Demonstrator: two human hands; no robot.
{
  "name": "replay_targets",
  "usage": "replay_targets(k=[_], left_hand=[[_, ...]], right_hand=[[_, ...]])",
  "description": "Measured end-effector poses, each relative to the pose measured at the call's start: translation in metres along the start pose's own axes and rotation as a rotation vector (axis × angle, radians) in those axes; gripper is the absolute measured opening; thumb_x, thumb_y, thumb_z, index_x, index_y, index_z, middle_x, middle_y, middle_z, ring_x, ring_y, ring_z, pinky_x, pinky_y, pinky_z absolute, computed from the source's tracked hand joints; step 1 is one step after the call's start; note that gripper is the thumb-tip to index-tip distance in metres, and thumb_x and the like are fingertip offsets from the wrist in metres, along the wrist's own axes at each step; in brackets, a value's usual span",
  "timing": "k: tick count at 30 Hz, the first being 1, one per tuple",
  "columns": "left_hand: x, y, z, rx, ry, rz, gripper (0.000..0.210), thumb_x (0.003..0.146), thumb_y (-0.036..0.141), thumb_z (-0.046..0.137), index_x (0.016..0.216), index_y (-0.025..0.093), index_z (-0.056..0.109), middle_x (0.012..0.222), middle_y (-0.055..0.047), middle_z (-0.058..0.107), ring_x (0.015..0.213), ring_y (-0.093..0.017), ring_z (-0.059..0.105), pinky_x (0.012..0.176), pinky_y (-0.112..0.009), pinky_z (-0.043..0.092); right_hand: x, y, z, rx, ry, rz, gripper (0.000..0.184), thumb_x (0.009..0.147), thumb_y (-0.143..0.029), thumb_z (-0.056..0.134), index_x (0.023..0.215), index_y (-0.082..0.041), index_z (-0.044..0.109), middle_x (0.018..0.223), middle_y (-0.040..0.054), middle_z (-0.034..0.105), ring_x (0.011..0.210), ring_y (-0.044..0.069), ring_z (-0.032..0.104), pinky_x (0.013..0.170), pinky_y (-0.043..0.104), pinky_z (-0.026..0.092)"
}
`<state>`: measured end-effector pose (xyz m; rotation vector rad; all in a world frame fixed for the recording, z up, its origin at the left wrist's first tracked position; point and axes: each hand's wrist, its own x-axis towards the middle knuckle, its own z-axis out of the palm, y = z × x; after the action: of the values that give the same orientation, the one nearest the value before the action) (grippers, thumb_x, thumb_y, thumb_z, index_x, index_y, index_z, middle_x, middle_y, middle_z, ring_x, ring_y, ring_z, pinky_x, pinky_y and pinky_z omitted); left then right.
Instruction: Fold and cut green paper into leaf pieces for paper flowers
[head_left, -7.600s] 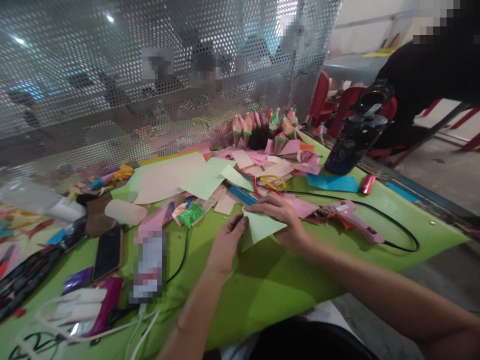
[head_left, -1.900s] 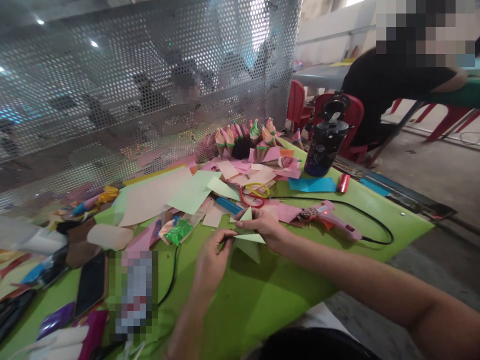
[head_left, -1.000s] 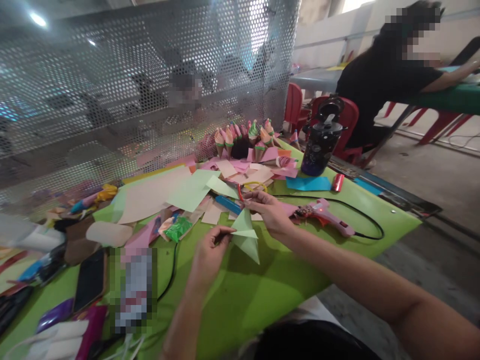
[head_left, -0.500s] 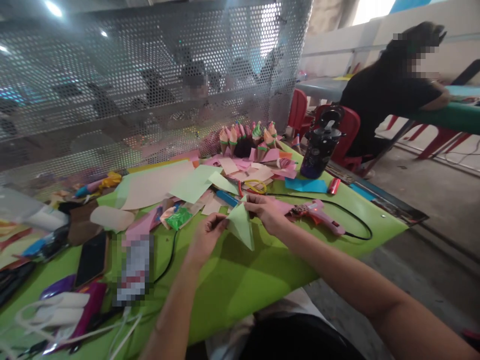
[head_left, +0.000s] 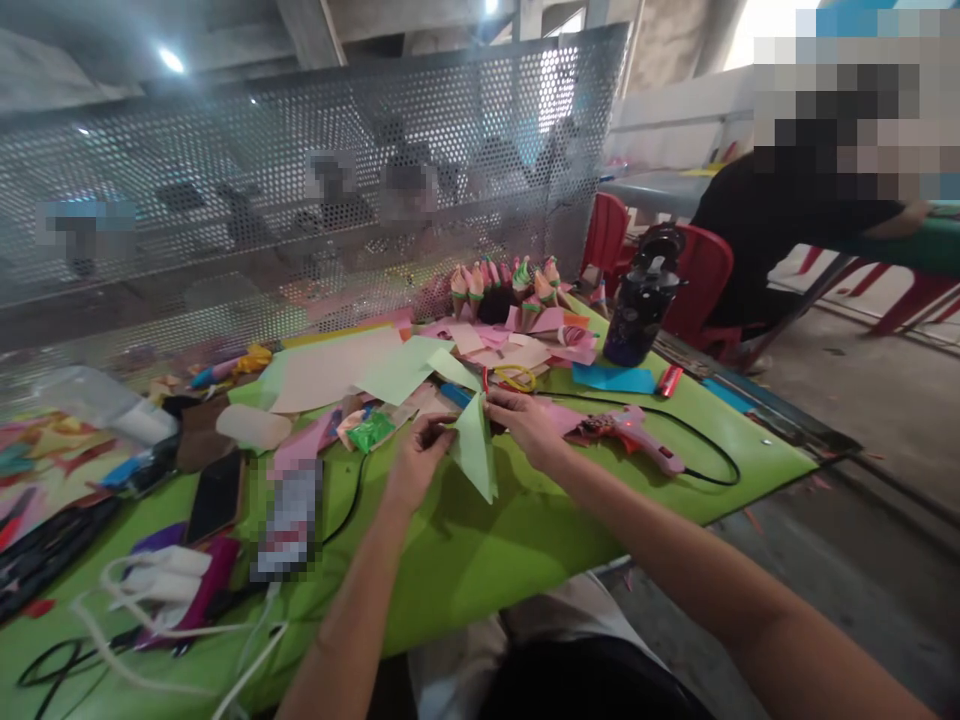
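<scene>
Between my two hands is a folded piece of pale green paper (head_left: 475,452), its pointed end hanging down above the table. My left hand (head_left: 421,448) pinches its left edge with thumb and fingertips. On the opposite side, the fingers of my right hand (head_left: 525,424) are closed on the paper's upper right edge. Just right of that hand lies a pink glue gun (head_left: 637,432) with a black cord. Behind the hands are a blue tool handle (head_left: 454,393), partly hidden, and yellow-handled scissors (head_left: 513,377).
Paper ice-cream cones (head_left: 529,292) stand at the back, near a dark water bottle (head_left: 642,305). Sheets of paper (head_left: 337,362) cover the table's far side. A phone (head_left: 215,497), a power strip (head_left: 187,590) and cables lie left. A person (head_left: 772,220) sits at another table.
The folded paper has turned slightly and looks narrower, its point shifted a little left. Both hands keep their hold. My view has tilted up a little, so things sit lower and further right.
</scene>
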<state>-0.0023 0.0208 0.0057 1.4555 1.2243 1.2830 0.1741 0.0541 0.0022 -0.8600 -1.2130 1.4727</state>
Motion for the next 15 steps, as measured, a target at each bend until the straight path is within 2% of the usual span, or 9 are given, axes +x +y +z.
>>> replay_targets(k=[4,9,12,15], left_hand=[[0.0007,-0.0018,-0.0009,0.005,0.029,0.006,0.027,0.071,0.033,0.073,0.093,0.018,0.069,0.071,0.001,0.063,0.067,-0.013,0.058,0.065,-0.024,0.045],[-0.0017,-0.0006,0.0009,0.115,0.060,0.074,0.023,0.075,0.034,0.069,0.092,0.018,0.070,0.079,-0.002,0.068,0.073,-0.015,0.061,0.069,-0.026,0.048],[-0.0058,0.0020,0.0042,0.211,0.044,0.129,0.019,0.080,0.030,0.064,0.095,0.019,0.070,0.085,-0.003,0.070,0.077,-0.016,0.063,0.073,-0.028,0.049],[-0.0090,0.0045,0.0083,0.233,0.037,0.138,0.021,0.081,0.028,0.063,0.100,0.020,0.068,0.084,-0.003,0.070,0.078,-0.016,0.063,0.074,-0.028,0.049]], right_hand=[[-0.0023,-0.0004,-0.0001,-0.017,0.000,-0.018,0.043,0.067,-0.061,0.070,0.062,-0.020,0.059,0.057,-0.0028,0.051,0.055,0.012,0.045,0.056,0.027,0.037],[-0.0058,-0.0021,-0.0015,-0.111,0.036,-0.065,0.052,0.075,-0.071,0.057,0.064,-0.020,0.057,0.061,-0.0016,0.054,0.059,0.014,0.049,0.056,0.027,0.037],[-0.0051,-0.0019,-0.0011,-0.142,0.012,-0.060,0.044,0.066,-0.062,0.072,0.069,-0.020,0.060,0.065,-0.0028,0.057,0.062,0.014,0.050,0.059,0.026,0.038],[-0.0036,-0.0017,-0.0004,-0.059,0.005,-0.041,0.040,0.055,-0.050,0.082,0.076,-0.021,0.065,0.072,-0.0021,0.064,0.068,0.016,0.054,0.066,0.029,0.042]])
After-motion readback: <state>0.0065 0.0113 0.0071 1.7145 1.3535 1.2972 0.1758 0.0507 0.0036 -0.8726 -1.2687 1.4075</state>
